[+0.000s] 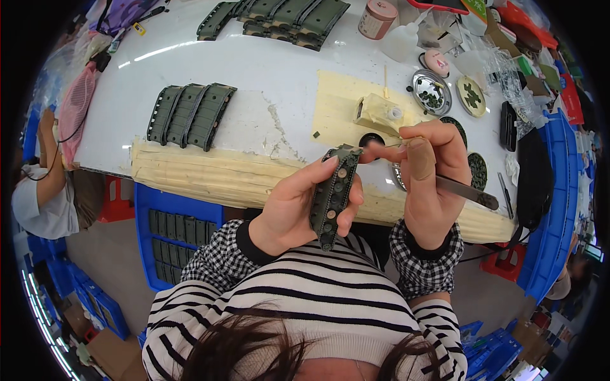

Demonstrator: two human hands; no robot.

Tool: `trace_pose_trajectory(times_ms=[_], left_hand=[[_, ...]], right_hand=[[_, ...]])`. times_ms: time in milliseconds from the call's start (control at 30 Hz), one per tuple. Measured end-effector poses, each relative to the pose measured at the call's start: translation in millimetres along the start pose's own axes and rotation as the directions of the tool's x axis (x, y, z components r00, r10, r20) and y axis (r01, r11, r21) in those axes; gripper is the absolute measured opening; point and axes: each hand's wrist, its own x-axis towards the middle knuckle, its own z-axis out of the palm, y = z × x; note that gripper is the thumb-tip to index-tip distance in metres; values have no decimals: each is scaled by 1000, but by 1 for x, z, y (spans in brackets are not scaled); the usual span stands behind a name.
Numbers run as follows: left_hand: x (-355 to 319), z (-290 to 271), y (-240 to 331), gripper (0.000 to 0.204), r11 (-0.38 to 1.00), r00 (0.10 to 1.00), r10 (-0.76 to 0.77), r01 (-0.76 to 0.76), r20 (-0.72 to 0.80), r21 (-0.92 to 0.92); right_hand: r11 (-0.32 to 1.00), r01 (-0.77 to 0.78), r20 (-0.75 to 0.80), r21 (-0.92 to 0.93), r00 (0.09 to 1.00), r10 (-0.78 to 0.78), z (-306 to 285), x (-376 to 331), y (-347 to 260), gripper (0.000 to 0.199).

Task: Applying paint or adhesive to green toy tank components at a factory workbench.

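My left hand (277, 213) grips a dark green toy tank hull (331, 198), tilted nearly upright, between thumb and fingers. Round wheels and a studded edge line the hull's visible side. In my right hand (435, 184), a pair of grey metal tweezers (469, 192) is pinched; its back end sticks out to the right. The right fingertips and tweezer tips come close to the hull's upper end. Whether the tips hold a small piece or touch the hull, I cannot make out. Under the hands, the table's front edge is padded with cream tape (254, 174).
Joined green hulls (190, 115) lie left on the white table, more (286, 20) at the far side. A taped block (375, 113) sits on yellow paper (337, 89). Steel dish (416, 86) holds small green parts. Below left, a blue tray (145, 254); another person (47, 190) sits beyond.
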Motion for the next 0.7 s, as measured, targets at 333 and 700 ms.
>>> trace_pose_trajectory(times_ms=[333,700], left_hand=[[-1,5,2,47,998,998,-1,4,-56,58],[-1,2,6,47,999,999,38,-37,-25,37]], right_hand=[[1000,1,-25,6,1000,-1,1,0,1,16],[517,206,9,-831,934,-358,-25,29,8,9]])
